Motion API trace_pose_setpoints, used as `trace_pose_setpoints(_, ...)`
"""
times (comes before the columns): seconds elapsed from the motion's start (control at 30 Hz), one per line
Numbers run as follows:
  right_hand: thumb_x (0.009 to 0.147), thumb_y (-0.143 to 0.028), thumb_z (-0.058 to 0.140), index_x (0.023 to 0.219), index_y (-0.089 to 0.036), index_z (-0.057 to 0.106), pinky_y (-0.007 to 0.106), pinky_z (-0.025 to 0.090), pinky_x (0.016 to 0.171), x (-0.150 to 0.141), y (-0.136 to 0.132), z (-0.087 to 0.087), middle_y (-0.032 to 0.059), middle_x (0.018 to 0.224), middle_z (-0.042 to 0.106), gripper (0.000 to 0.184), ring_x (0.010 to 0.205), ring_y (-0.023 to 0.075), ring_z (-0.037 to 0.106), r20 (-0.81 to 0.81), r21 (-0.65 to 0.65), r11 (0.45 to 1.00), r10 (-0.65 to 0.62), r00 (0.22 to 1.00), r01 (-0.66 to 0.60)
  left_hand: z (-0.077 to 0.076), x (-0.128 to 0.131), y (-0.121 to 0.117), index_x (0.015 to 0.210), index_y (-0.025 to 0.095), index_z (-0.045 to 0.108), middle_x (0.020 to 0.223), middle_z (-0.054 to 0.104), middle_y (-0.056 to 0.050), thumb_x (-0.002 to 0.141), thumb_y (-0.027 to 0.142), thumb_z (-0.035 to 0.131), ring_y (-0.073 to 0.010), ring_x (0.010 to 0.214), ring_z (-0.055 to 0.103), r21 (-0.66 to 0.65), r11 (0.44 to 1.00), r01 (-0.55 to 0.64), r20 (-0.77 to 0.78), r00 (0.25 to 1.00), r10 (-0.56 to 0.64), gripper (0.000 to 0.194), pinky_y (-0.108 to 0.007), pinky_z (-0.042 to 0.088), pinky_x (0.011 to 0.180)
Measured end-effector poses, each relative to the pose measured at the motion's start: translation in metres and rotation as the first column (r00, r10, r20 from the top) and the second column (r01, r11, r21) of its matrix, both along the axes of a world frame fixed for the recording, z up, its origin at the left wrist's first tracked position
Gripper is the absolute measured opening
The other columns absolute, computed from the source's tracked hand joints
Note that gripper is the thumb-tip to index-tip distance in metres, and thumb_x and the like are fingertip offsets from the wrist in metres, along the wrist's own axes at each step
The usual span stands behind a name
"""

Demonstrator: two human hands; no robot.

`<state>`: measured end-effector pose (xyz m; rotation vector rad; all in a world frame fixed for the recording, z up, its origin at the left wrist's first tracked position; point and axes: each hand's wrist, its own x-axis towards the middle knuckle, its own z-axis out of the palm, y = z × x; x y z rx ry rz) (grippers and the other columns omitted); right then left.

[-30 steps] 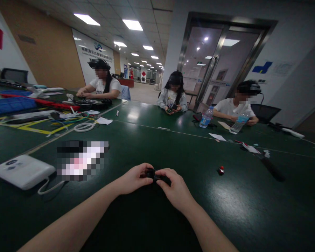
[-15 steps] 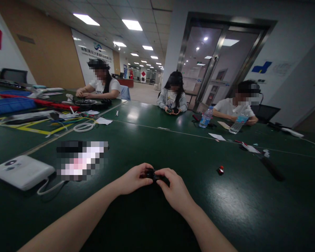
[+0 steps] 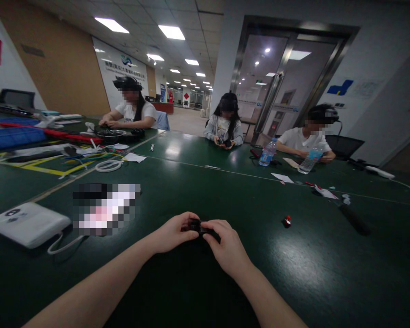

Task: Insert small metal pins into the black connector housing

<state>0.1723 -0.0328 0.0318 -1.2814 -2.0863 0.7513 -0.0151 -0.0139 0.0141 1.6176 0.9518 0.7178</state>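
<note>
Between my two hands is a small black object, dark and partly glossy; fingers cover much of it, so its kind does not show. My left hand grips its left end between thumb and fingers. On the other end, my right hand is closed, thumb in front and fingers behind. Both hands are low over the dark green table. A small red and black item lies to the right of my right hand, apart from it.
Left of my hands lie a white power bank with a cable and a blurred-out bright device. Farther left are a coiled white cable and a blue tray. Two bottles stand at right. Three people sit across the table.
My hands keep the same hold on the black object, with hardly any movement. Across the table, the middle person's hands shift slightly around a dark item.
</note>
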Motion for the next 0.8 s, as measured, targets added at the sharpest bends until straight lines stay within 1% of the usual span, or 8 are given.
trace_pose_setpoints(0.13,0.077,-0.020,0.052,0.105,-0.028,0.059,0.039,0.038,0.092,0.0000,-0.0001,-0.0003,0.0009,0.105,0.059,0.029,0.105,0.0193,0.048,0.015,0.023,1.000,-0.015,1.000,0.015,-0.0018,-0.0008,0.0016,0.104,0.018,0.046,0.099,0.057,-0.002,0.074,0.023,0.060,-0.0183,0.095,0.056,-0.020,1.000,-0.006,0.043,0.999,0.007,0.033,-0.036,0.043,0.085)
trace_pose_setpoints(0.23,0.075,-0.021,0.056,0.108,-0.031,0.057,0.041,0.034,0.096,0.0015,0.0005,-0.0015,0.0002,0.117,0.053,0.034,0.114,0.0200,0.042,0.048,0.031,0.999,-0.038,0.998,0.037,-0.0017,-0.0004,0.0021,0.104,0.018,0.046,0.099,0.058,-0.003,0.074,0.025,0.061,-0.0187,0.095,0.056,-0.038,0.999,-0.007,0.065,0.998,0.010,0.034,-0.036,0.043,0.084)
trace_pose_setpoints(0.3,0.074,-0.021,0.057,0.109,-0.033,0.056,0.043,0.031,0.099,0.0029,0.0014,-0.0029,-0.0015,0.125,0.047,0.036,0.119,0.0198,0.037,0.059,0.017,0.999,-0.047,0.997,0.046,0.0001,0.0001,0.0016,0.105,0.018,0.046,0.098,0.058,-0.003,0.074,0.026,0.061,-0.0185,0.094,0.056,-0.041,0.999,-0.012,0.051,0.999,0.014,0.034,-0.036,0.043,0.083)
trace_pose_setpoints(0.37,0.075,-0.021,0.056,0.108,-0.034,0.056,0.045,0.029,0.100,0.0042,0.0025,-0.0044,-0.0020,0.127,0.045,0.036,0.122,0.0200,0.035,0.057,-0.009,0.999,-0.045,0.997,0.045,0.0026,0.0005,0.0008,0.105,0.019,0.046,0.098,0.058,-0.002,0.074,0.026,0.060,-0.0180,0.093,0.055,-0.045,0.999,-0.015,0.027,0.999,0.017,0.035,-0.035,0.043,0.082)
trace_pose_setpoints(0.43,0.076,-0.021,0.055,0.108,-0.034,0.056,0.045,0.030,0.099,0.0051,0.0035,-0.0055,-0.0012,0.126,0.047,0.034,0.120,0.0201,0.037,0.045,-0.034,0.999,-0.041,0.998,0.043,0.0045,0.0006,0.0000,0.106,0.019,0.046,0.098,0.057,-0.002,0.074,0.027,0.060,-0.0181,0.094,0.055,-0.048,0.999,-0.012,0.015,1.000,0.013,0.035,-0.035,0.043,0.082)
trace_pose_setpoints(0.53,0.076,-0.022,0.054,0.107,-0.033,0.057,0.043,0.033,0.097,0.0058,0.0042,-0.0063,-0.0006,0.120,0.051,0.032,0.115,0.0191,0.044,0.013,-0.051,0.998,-0.030,0.999,0.031,0.0050,0.0003,-0.0002,0.106,0.020,0.046,0.099,0.057,-0.002,0.074,0.028,0.060,-0.0185,0.094,0.055,-0.049,0.999,-0.004,0.018,1.000,0.005,0.036,-0.036,0.042,0.083)
trace_pose_setpoints(0.7,0.077,-0.022,0.054,0.107,-0.032,0.057,0.041,0.036,0.095,0.0060,0.0045,-0.0071,-0.0011,0.119,0.052,0.032,0.113,0.0184,0.045,-0.023,-0.060,0.998,-0.019,1.000,0.018,0.0010,-0.0012,0.0010,0.107,0.019,0.046,0.099,0.057,-0.003,0.075,0.025,0.061,-0.0176,0.094,0.055,-0.049,0.999,0.005,0.062,0.998,-0.002,0.036,-0.034,0.043,0.082)
trace_pose_setpoints(0.8,0.077,-0.021,0.053,0.106,-0.032,0.057,0.039,0.038,0.094,0.0053,0.0050,-0.0082,-0.0011,0.115,0.054,0.031,0.109,0.0172,0.048,-0.044,-0.036,0.999,-0.005,0.999,0.004,-0.0024,-0.0019,0.0022,0.109,0.019,0.045,0.101,0.057,-0.003,0.075,0.025,0.061,-0.0178,0.095,0.055,-0.049,0.999,0.005,0.084,0.996,-0.001,0.038,-0.034,0.043,0.083)
